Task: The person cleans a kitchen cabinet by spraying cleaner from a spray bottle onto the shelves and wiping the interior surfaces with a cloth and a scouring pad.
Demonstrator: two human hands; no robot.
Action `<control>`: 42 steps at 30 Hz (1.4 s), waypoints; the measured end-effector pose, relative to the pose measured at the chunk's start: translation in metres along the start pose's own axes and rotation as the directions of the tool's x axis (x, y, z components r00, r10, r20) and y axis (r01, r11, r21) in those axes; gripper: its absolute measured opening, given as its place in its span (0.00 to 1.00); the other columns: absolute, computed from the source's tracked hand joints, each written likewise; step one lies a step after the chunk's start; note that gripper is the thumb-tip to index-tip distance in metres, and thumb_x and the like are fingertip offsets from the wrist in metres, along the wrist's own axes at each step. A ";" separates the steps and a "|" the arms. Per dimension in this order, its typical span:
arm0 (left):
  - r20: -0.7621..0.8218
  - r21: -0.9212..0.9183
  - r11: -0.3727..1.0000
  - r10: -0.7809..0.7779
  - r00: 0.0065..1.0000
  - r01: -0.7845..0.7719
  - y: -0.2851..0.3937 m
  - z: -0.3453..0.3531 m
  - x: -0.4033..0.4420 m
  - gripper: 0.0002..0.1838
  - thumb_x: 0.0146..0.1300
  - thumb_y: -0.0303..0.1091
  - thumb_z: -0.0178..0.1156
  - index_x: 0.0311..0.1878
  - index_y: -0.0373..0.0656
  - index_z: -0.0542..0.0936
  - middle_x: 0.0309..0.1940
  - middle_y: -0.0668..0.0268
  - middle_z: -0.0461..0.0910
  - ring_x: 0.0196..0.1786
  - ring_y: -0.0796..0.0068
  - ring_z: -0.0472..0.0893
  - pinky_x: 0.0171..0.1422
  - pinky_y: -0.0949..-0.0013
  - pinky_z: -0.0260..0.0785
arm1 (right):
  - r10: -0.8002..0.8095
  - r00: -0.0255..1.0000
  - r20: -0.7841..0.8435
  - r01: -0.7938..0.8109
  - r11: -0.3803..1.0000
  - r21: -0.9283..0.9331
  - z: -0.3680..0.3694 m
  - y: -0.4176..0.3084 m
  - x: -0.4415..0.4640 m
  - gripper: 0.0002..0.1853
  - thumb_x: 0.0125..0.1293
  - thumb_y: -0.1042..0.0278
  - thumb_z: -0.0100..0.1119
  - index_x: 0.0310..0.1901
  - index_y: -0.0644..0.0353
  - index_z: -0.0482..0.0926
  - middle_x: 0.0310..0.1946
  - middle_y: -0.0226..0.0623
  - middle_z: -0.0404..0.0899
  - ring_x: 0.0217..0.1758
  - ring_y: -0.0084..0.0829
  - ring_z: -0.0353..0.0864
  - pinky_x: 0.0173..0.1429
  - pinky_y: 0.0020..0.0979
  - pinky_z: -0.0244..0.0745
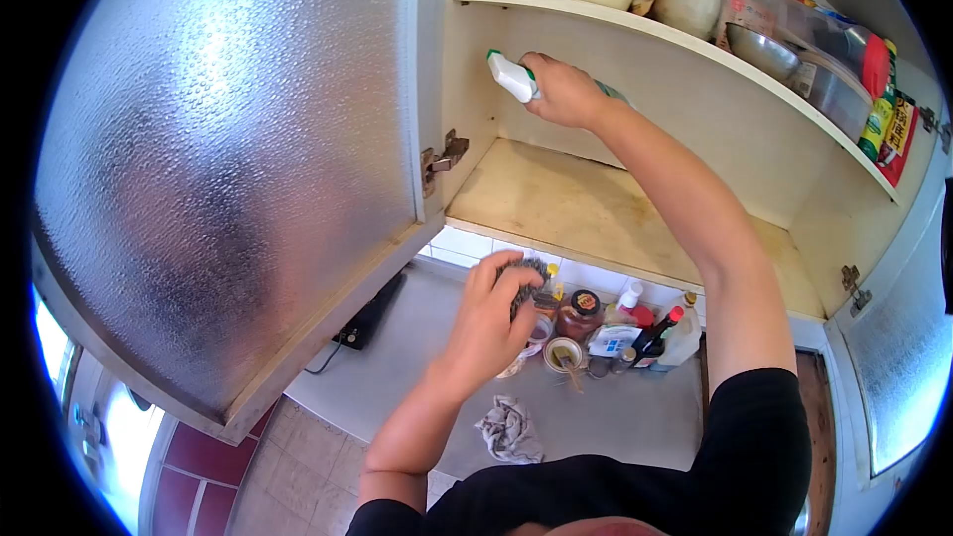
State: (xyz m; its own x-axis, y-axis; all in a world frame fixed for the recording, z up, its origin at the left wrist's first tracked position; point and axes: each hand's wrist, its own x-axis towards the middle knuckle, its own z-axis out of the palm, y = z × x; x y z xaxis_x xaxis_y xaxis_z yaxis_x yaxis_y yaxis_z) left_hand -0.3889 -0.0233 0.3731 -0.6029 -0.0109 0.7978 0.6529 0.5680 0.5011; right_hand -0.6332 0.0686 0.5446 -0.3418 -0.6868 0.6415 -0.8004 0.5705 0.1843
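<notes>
Frosted-glass door (238,169), swung open. Right hand (566,91) wrapped round white-and-green spray bottle (513,79), inside cabinet (576,189), below loaded shelf (685,38). Left hand (488,310) curled on grey scrubber (526,281), above desk (397,372).

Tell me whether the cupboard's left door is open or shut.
Open: the frosted door stands swung out on its hinge, and the right hand reaches inside the cupboard.

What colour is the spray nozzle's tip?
The tip is green, clearest in the head view.
</notes>
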 end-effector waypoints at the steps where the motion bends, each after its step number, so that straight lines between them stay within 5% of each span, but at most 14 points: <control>1: 0.016 -0.031 0.999 -0.027 1.000 0.028 -0.003 -0.003 -0.007 0.13 0.48 0.18 0.55 0.39 0.40 0.74 0.48 0.51 0.70 0.54 0.52 0.70 0.58 0.61 0.62 | -0.013 0.999 0.037 0.013 1.000 -0.003 0.000 -0.004 0.003 0.18 0.50 0.65 0.61 0.42 0.60 0.70 0.38 0.44 0.77 0.41 0.47 0.77 0.43 0.43 0.72; 5: 0.068 -0.087 0.992 -0.089 0.994 0.095 -0.014 -0.008 -0.029 0.13 0.48 0.20 0.56 0.39 0.41 0.74 0.47 0.51 0.70 0.53 0.53 0.71 0.57 0.62 0.62 | -0.047 0.983 0.178 0.055 0.998 -0.044 -0.014 -0.026 -0.011 0.19 0.49 0.67 0.60 0.43 0.59 0.69 0.37 0.44 0.77 0.41 0.47 0.76 0.44 0.42 0.72; 8: 0.105 -0.115 0.984 -0.127 0.986 0.138 -0.022 -0.001 -0.041 0.13 0.48 0.20 0.56 0.40 0.41 0.73 0.47 0.52 0.70 0.53 0.53 0.71 0.58 0.62 0.62 | -0.168 0.984 0.055 0.161 0.979 0.126 -0.020 -0.029 -0.025 0.17 0.47 0.70 0.60 0.40 0.59 0.70 0.36 0.44 0.77 0.41 0.47 0.76 0.43 0.42 0.72; 11: 0.174 -0.159 0.975 -0.128 0.976 0.156 -0.020 0.006 -0.044 0.14 0.49 0.22 0.56 0.41 0.41 0.74 0.49 0.52 0.68 0.54 0.51 0.70 0.58 0.60 0.62 | -0.165 0.971 0.173 0.133 0.974 0.183 -0.024 -0.042 -0.039 0.16 0.46 0.74 0.61 0.38 0.60 0.70 0.34 0.45 0.76 0.40 0.49 0.75 0.42 0.42 0.70; 15: 0.219 -0.208 0.966 -0.110 0.969 0.157 -0.011 0.012 -0.046 0.14 0.49 0.22 0.56 0.41 0.41 0.74 0.49 0.52 0.68 0.54 0.52 0.70 0.59 0.61 0.62 | -0.144 0.926 0.349 0.149 0.989 0.011 -0.017 -0.029 -0.068 0.15 0.47 0.70 0.62 0.36 0.61 0.71 0.33 0.44 0.76 0.41 0.46 0.75 0.43 0.43 0.70; 22: 0.276 -0.191 0.960 -0.146 0.950 0.203 -0.003 0.024 -0.057 0.14 0.48 0.20 0.55 0.40 0.41 0.73 0.50 0.52 0.67 0.55 0.54 0.69 0.61 0.62 0.60 | 0.275 0.883 0.381 -0.206 0.955 -0.212 -0.056 0.033 -0.137 0.17 0.48 0.70 0.59 0.43 0.61 0.73 0.38 0.44 0.78 0.44 0.45 0.77 0.46 0.42 0.73; 29: 0.338 -0.228 0.949 -0.132 0.932 0.217 0.009 0.032 -0.070 0.14 0.47 0.18 0.55 0.39 0.41 0.73 0.49 0.56 0.69 0.51 0.61 0.72 0.57 0.67 0.62 | 0.846 0.531 0.043 -0.796 0.516 -0.317 -0.146 0.148 -0.237 0.25 0.46 0.61 0.59 0.46 0.68 0.74 0.42 0.55 0.77 0.46 0.47 0.78 0.50 0.40 0.73; 36: 0.414 -0.247 0.941 -0.113 0.903 0.231 0.023 0.052 -0.076 0.13 0.47 0.19 0.56 0.39 0.40 0.73 0.48 0.53 0.70 0.52 0.57 0.71 0.57 0.63 0.62 | 0.907 0.239 -0.348 -0.939 0.125 -0.320 -0.237 0.195 -0.341 0.19 0.51 0.60 0.55 0.42 0.62 0.79 0.43 0.49 0.79 0.48 0.45 0.78 0.51 0.39 0.73; 42: 0.454 -0.269 0.940 -0.071 0.888 0.212 0.027 0.066 -0.077 0.13 0.47 0.20 0.56 0.38 0.40 0.74 0.48 0.54 0.70 0.52 0.57 0.72 0.57 0.64 0.62 | 0.822 0.084 -0.563 -0.996 0.064 -0.054 -0.276 0.185 -0.365 0.23 0.53 0.51 0.58 0.37 0.69 0.79 0.36 0.55 0.79 0.43 0.50 0.79 0.49 0.41 0.72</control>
State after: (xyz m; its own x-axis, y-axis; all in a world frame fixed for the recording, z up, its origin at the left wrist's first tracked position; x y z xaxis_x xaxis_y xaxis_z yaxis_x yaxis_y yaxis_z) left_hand -0.3553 0.0473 0.3029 -0.7899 0.3236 0.5209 0.6087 0.3102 0.7303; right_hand -0.5200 0.5492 0.5497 -0.4089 0.6653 0.6246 0.3160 0.7453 -0.5870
